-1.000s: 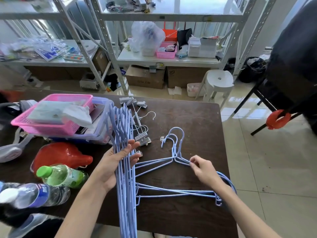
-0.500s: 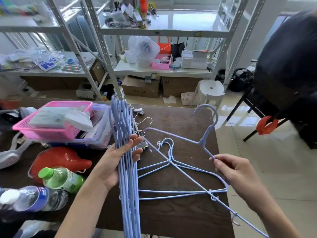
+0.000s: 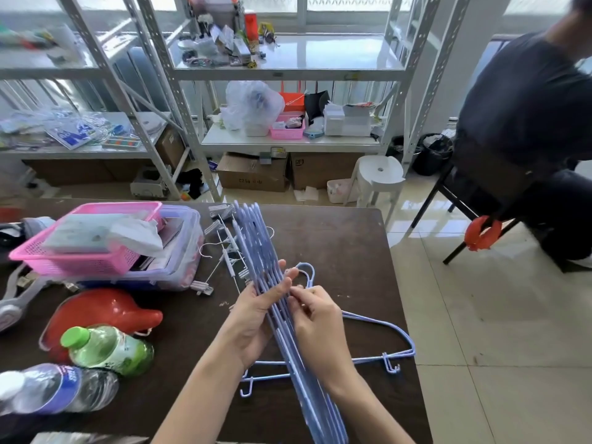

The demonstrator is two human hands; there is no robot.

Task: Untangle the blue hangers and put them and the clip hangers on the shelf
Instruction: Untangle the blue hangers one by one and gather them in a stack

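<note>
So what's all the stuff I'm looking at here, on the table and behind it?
blue hanger bundle: several, light blue, held upright over the table
loose blue hangers: about two, light blue, flat on table at right
clip hangers: a few, metal, beside the baskets
baskets: two, pink in clear purple, table left
bottles: two, green and clear, lying front left
red plastic item: one, behind the bottles
shelves: white metal, cluttered, behind the table
stool: one, white, floor
seated person: one, dark clothes, right
left hand: grips the bundle
right hand: on the bundle

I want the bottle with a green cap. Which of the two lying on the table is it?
The green-tinted bottle beside the red object; the clear bottle with the blue label, nearer the table edge, has a white cap.
</note>
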